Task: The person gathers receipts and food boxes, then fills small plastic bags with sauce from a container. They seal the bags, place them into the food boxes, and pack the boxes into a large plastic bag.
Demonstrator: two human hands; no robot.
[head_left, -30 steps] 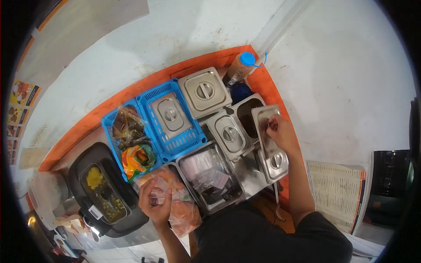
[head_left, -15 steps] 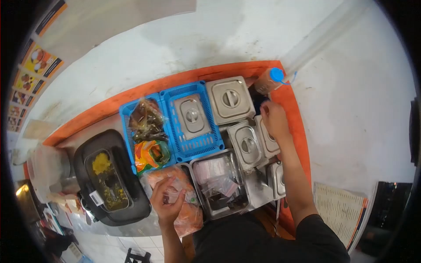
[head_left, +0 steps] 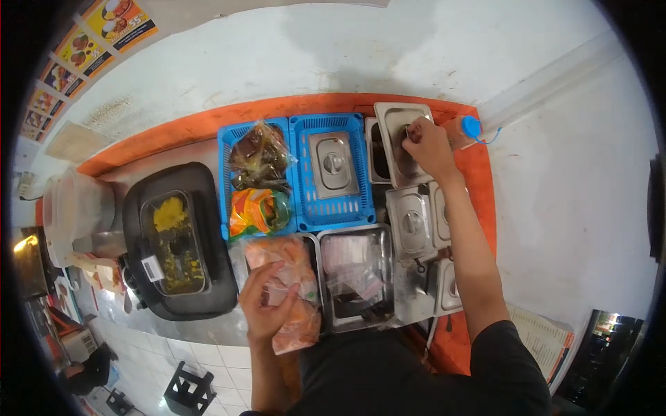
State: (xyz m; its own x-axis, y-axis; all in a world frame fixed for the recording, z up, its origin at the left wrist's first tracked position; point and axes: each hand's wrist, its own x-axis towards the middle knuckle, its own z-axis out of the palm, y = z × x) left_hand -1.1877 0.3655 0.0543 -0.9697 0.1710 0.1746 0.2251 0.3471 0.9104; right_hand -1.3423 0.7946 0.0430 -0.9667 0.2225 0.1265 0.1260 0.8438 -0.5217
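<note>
In the head view my right hand [head_left: 431, 149] is closed on the handle of a rectangular steel lid [head_left: 397, 154]. The lid sits tilted and shifted right over a steel pan [head_left: 378, 166], baring a strip of its dark inside. Beneath my left hand [head_left: 266, 305] lie clear plastic bags of orange food [head_left: 281, 253]; its thumb and fingers are curved and apart. Right of the bags is a steel tray [head_left: 356, 320] with small plastic packets [head_left: 350, 251]. Another lidded steel pan [head_left: 412, 222] stands just below the lifted lid.
Two blue baskets [head_left: 295, 225] stand at the back, one with bagged food [head_left: 260, 156], the other with a steel lid [head_left: 333, 164]. On the left is a black electric pan [head_left: 222, 284] holding yellow food. A blue-capped bottle [head_left: 461, 130] stands in the back right corner.
My right hand has taken hold of the steel lid and moved it right, uncovering part of its pan. My left hand stays over the bags. The camera view has shifted.
</note>
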